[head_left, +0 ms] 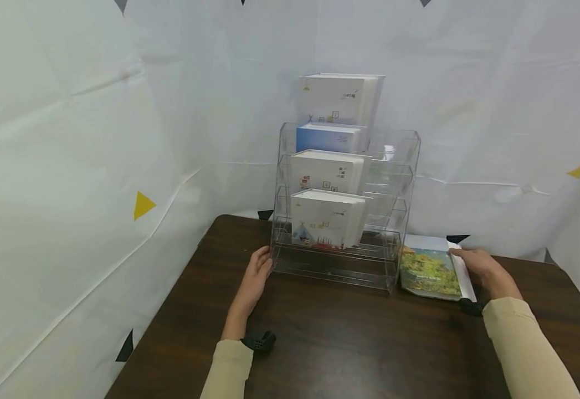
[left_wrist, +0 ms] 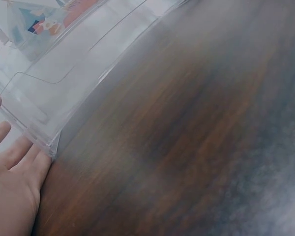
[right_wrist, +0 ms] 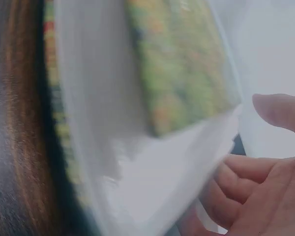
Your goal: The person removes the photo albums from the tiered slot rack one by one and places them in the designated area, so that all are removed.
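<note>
Probably we risk letting the photo album [head_left: 430, 271], at four o'clock from the clear rack [head_left: 389, 177], slip: the right hand [head_left: 486, 271] touches its edge, thumb spread wide. The left hand [head_left: 255, 274], fingers loosely extended against the rack, could nudge it askew.

Dark brown table [head_left: 349, 349] with rounded far corners, bordered by creased white sheeting [head_left: 240, 94] at left, back and right. Yellow triangles [head_left: 143, 205] and black triangles [head_left: 126, 348] mark the sheeting; soft light glints off the table.
</note>
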`<state>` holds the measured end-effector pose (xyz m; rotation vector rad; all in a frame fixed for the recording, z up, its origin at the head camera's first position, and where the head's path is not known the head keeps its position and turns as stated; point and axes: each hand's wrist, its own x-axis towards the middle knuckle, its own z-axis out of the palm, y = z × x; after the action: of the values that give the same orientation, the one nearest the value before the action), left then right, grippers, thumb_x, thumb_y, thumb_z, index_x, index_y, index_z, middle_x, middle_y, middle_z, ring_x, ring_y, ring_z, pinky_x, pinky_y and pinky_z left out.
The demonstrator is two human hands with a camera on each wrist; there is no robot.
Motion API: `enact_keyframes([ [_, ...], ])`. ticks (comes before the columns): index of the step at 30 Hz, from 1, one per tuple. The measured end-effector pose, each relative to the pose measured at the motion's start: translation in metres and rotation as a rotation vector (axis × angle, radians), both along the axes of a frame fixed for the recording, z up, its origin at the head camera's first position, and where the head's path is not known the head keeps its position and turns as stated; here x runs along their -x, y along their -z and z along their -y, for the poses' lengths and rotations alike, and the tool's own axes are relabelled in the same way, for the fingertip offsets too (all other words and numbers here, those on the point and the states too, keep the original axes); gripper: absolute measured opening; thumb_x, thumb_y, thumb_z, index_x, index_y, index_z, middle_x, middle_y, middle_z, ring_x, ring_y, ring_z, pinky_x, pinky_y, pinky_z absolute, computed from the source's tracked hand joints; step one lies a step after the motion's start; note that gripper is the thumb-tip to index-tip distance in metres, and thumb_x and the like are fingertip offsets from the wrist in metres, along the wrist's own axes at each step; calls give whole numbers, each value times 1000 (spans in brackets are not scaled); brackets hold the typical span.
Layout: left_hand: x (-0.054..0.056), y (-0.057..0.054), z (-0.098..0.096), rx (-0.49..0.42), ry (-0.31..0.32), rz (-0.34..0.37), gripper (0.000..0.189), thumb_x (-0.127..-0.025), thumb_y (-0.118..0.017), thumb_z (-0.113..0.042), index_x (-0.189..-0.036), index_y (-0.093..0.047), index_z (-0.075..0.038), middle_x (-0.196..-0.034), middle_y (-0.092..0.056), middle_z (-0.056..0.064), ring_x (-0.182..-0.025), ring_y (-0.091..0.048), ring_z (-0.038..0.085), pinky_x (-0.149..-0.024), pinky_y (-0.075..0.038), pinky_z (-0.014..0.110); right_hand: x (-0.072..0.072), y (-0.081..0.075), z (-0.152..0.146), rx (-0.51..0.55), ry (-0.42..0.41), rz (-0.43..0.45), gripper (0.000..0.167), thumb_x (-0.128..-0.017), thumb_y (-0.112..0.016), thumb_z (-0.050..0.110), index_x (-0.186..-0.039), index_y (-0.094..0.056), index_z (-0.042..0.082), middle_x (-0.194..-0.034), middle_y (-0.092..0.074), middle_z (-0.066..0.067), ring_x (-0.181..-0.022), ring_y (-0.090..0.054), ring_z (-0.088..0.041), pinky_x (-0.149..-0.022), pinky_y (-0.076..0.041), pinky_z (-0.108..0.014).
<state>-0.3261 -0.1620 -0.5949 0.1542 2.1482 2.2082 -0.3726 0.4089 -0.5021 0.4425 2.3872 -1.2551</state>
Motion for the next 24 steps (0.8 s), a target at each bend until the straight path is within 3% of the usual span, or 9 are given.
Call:
enact_keyframes([
  [5, -1, -3, -1, -4, -14, 0, 55, -118, -47, -33, -167, -30, -15, -169, -39, 18, -159, -40, 34, -133, -29, 53, -4, -2, -8, 51, -28, -28, 86, -114, -24, 52, -161, -17, -20, -166, -20, -44, -148, -37, -56, -115, -46, -64],
  [9, -3, -3, -2, 14, -22, 11, 53, -118, -46, -36, -166, -33, -15, -171, -36, 15, -161, -36, 32, -133, -30, 51, -7, -2, -13, 89, -45, -55, 85, -115, -22, 51, -163, -13, -18, -168, -18, -42, -148, -37, -53, -117, -45, -62],
  [11, -4, -3, -2, 23, -23, 19, 54, -118, -46, -37, -165, -34, -15, -173, -35, 14, -162, -34, 32, -134, -30, 51, -8, -3, -14, 118, -55, -67, 83, -116, -21, 49, -163, -9, -17, -169, -14, -42, -153, -30, -56, -122, -38, -66],
  [15, -5, -4, -2, 29, -22, 17, 54, -118, -47, -37, -166, -35, -15, -174, -34, 14, -163, -32, 31, -133, -30, 51, -15, -12, -6, 126, -103, -142, 81, -117, -17, 46, -162, -1, -19, -168, -6, -47, -157, -13, -64, -126, -14, -79],
  [18, -5, -4, -2, 27, -27, 3, 53, -118, -47, -36, -166, -37, -17, -173, -36, 13, -162, -34, 32, -133, -32, 51, -22, -23, 12, 112, -110, -255, 81, -117, -15, 47, -164, 3, -16, -167, -10, -48, -155, -15, -65, -125, -10, -81],
  [21, -5, -4, -2, 17, -42, -4, 52, -117, -49, -35, -165, -40, -17, -172, -39, 13, -161, -37, 32, -132, -33, 51, -31, -38, 42, 115, -50, -392, 79, -117, -21, 49, -168, -3, -9, -167, -24, -42, -153, -32, -56, -125, -23, -74],
  [24, -5, -4, -3, 10, -52, -4, 51, -117, -49, -37, -163, -43, -17, -170, -42, 12, -160, -39, 31, -131, -35, 50, -42, -51, 75, 106, 14, -537, 74, -117, -30, 49, -170, -18, -1, -156, -52, -21, -135, -58, -26, -117, -45, -45],
])
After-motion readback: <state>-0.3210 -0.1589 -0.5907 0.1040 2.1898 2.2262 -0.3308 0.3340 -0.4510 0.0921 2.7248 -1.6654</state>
